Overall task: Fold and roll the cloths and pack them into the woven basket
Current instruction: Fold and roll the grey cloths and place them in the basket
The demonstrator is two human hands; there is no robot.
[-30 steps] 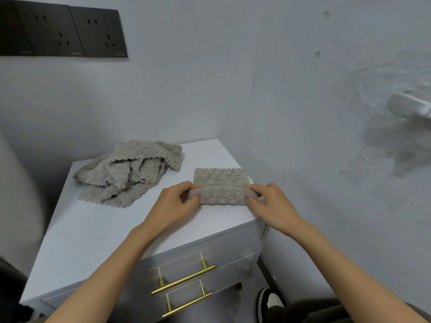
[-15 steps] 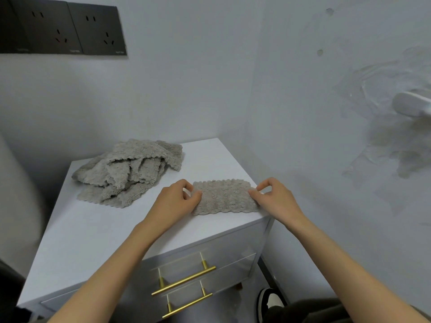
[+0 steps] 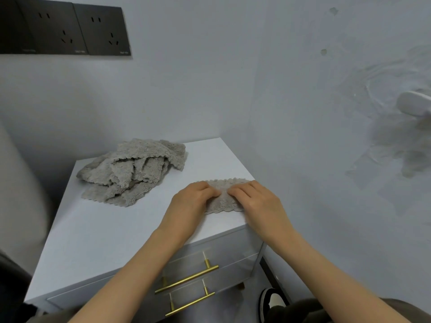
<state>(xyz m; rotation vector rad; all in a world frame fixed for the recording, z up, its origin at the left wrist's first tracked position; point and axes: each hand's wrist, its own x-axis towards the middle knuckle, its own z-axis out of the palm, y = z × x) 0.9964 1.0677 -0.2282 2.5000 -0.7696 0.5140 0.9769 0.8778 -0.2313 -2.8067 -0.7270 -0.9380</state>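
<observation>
Hands meet on the folded cloth (image 3: pixel 225 202) at the desk's (image 3: pixel 112 234) front right corner: left hand (image 3: pixel 192 201) and right hand (image 3: pixel 257 202) pinch its middle with curled fingers. Light, limp and nappy, it should roll best pinned at both ends. Unfolded cloths (image 3: pixel 133 173) heap at the desk's back left.
</observation>
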